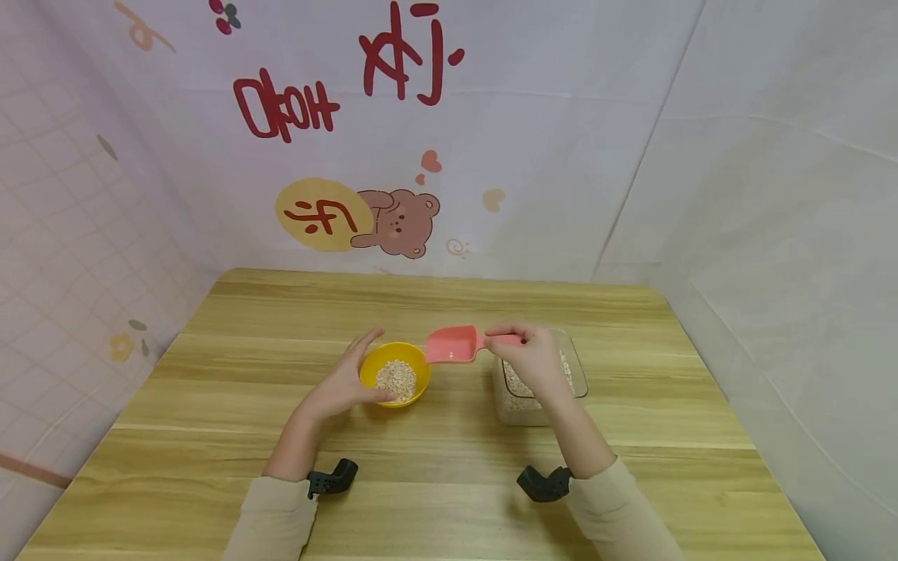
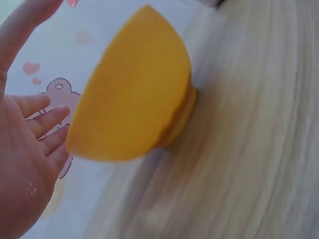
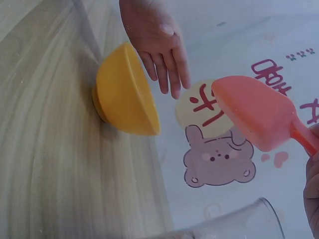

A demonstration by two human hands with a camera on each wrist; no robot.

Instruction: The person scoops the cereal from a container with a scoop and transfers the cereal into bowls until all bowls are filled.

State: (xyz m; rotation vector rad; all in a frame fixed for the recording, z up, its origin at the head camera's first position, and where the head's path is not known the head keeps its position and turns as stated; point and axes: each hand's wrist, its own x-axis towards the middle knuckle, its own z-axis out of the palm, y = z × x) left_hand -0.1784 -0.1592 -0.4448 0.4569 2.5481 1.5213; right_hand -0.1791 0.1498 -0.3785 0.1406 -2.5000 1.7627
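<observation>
A yellow bowl (image 1: 369,363) of pale flakes, which look like oats (image 1: 396,379), stands on the wooden table. My left hand (image 1: 345,383) is spread beside it, fingers extended and thumb over the near rim; in the left wrist view, whether it touches the bowl (image 2: 132,89) is unclear. With my right hand (image 1: 531,358) I grip the handle of a pink scoop (image 1: 452,345). The scoop is just right of the bowl, above the table, with only a few pale specks visible inside. Its underside shows in the right wrist view.
A clear container (image 1: 522,417) of similar flakes stands below my right hand, partly hidden by it. Behind the table (image 1: 449,475) hangs a white printed cloth (image 1: 547,140), with more cloth at both sides. Dark wrist mounts (image 1: 335,477) sit on both forearms.
</observation>
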